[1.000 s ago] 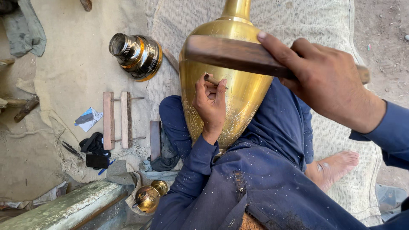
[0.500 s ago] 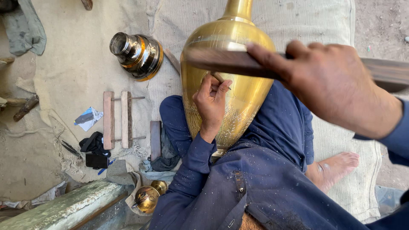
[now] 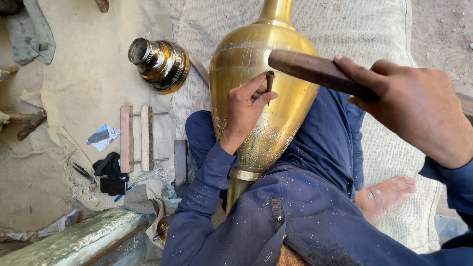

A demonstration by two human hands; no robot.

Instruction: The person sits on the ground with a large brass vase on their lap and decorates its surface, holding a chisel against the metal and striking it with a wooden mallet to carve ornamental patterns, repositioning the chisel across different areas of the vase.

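A tall brass vase (image 3: 256, 74) lies across my lap, its neck pointing away from me, with fine engraved patterns on its lower body. My left hand (image 3: 246, 111) rests on the vase and pinches a small dark chisel (image 3: 269, 81) upright against the metal. My right hand (image 3: 414, 103) grips a dark wooden mallet (image 3: 315, 71) whose end hangs just above the chisel's top. I sit on a woven mat (image 3: 354, 24) in dark blue clothes, and my bare foot (image 3: 387, 197) shows at the right.
A shiny brass and steel vessel part (image 3: 157, 64) lies on the ground at the left. Nearby are a small wooden frame (image 3: 138, 138), a wooden block (image 3: 180, 161), scattered small tools (image 3: 111, 175), a paper scrap (image 3: 102, 136) and a concrete ledge (image 3: 79, 239) at bottom left.
The view has dropped a little. My right hand and the mallet have swung from across the vase's shoulder to just above the chisel. The left hand keeps the chisel on the vase.
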